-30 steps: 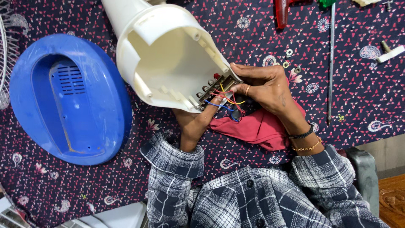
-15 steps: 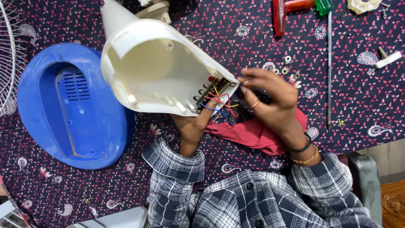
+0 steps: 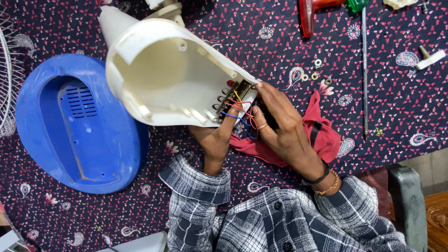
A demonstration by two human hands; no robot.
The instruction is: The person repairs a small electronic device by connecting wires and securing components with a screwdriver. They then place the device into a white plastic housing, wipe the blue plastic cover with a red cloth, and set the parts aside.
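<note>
A white plastic fan housing (image 3: 163,77) lies tilted on the patterned cloth, its hollow inside facing me. At its lower right edge sits a metal switch block (image 3: 235,95) with red, blue and yellow wires (image 3: 242,116). My left hand (image 3: 217,140) reaches up from below and grips the housing edge under the switch block. My right hand (image 3: 280,126) presses its fingertips on the switch block and the wires. A red cloth (image 3: 322,137) lies under my right hand.
A blue oval base cover (image 3: 74,126) lies to the left, next to a wire fan grille (image 3: 9,74). A long screwdriver (image 3: 364,70), a red-handled tool (image 3: 310,14), small washers (image 3: 317,70) and a white part (image 3: 429,58) lie at the top right.
The white housing has shifted left and tilted, showing more of its inside. Both hands stayed at the switch block and wires, following it.
</note>
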